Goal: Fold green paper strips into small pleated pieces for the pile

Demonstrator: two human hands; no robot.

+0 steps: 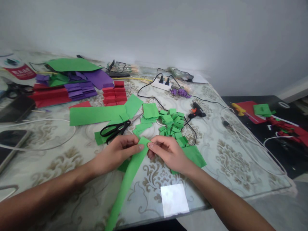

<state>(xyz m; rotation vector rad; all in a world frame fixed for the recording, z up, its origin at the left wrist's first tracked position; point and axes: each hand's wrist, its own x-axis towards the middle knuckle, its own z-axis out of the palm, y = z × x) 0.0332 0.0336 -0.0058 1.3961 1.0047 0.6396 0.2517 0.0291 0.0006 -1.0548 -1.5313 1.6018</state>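
Note:
A long green paper strip (131, 173) runs from between my hands down toward the table's front edge. My left hand (122, 149) pinches its upper end, thumb on top. Close beside it, my right hand (166, 150) grips the strip's right corner between thumb and fingers. Just beyond my left hand lie black-handled scissors (117, 129), blades apart, on green paper. Behind my right hand is a heap of small folded green paper pieces (172, 123). A stack of green squares (150, 111) sits beside the heap, and a larger green sheet (194, 156) lies partly under my right wrist.
A glue gun (197, 110) and a white power strip (161, 84) with black cords lie farther back. Red folded paper (115, 94) and purple paper (80, 90) lie at the left, near phones (12, 146). A white square (175, 199) is near the front edge.

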